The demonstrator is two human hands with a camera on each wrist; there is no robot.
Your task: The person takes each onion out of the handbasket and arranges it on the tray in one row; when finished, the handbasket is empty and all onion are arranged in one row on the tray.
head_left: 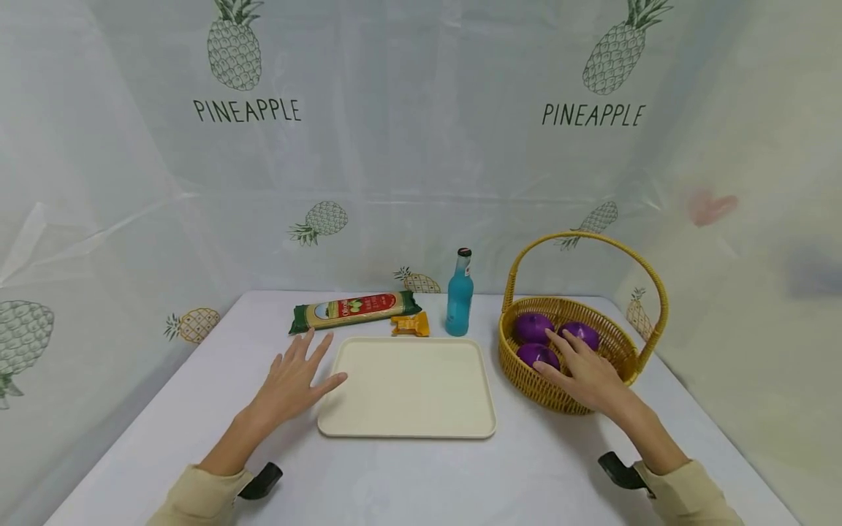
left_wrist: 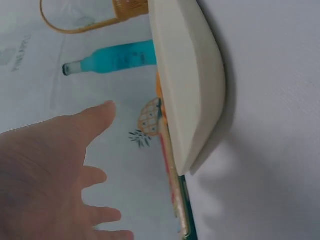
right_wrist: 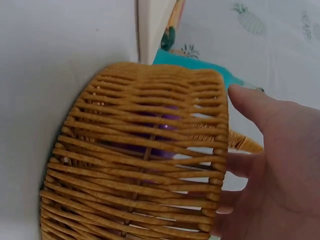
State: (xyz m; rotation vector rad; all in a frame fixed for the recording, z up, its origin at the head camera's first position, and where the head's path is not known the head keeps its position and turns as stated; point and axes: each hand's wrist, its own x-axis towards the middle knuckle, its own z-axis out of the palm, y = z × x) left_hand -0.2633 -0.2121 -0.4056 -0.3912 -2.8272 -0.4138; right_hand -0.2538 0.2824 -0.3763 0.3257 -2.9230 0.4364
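Over the near side of a wicker basket is my right hand, its fingers spread above several glossy purple round objects inside. In the right wrist view the thumb is beside the basket's rim, and the other fingers reach past it to the inside. My left hand hovers by the left edge of a cream rectangular tray, fingers spread and holding nothing. The left wrist view shows the tray edge-on beyond that hand.
Behind the tray lie a long green-and-gold packet and a small orange wrapped packet. A blue bottle with a dark cap stands between them and the basket. The basket's tall arched handle rises above it. A pineapple-printed sheet hangs behind the white table.
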